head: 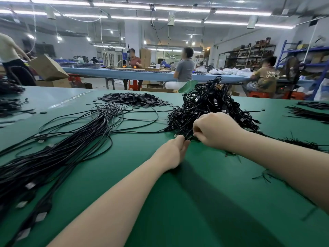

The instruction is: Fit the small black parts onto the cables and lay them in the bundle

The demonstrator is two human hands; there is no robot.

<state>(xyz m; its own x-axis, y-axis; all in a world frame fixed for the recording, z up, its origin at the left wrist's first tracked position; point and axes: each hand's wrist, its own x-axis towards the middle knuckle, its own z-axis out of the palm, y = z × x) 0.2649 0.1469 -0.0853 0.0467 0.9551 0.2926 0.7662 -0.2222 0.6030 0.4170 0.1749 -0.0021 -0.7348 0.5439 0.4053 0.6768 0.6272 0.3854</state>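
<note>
- Green matting covers the counter, and both bare forearms reach across it from the near edge toward its middle.
- The left hand has its fingers curled and pinching a thin black cable close to its end; a small metal plug tip shows just beside the fingertips.
- The right hand is curled as well, knuckles up, its fingers pinching the same cable just right of the left hand, so the two hands nearly touch.
- Whether a small black part is already on that cable cannot be told; the fingers hide the spot.
- A tangled heap of cables rises directly behind the hands, near the far edge of the counter.
- The small black parts lie in a flat, loose pile toward the far edge, left of the heap and well apart from the hands.
- A long bundle of straightened cables runs from the near-left corner toward the pile of parts, with plug ends lying at the left edge.
- More black cable bunches lie at the right edge.
- Beyond the counter, seated workers sit at a long blue table.
</note>
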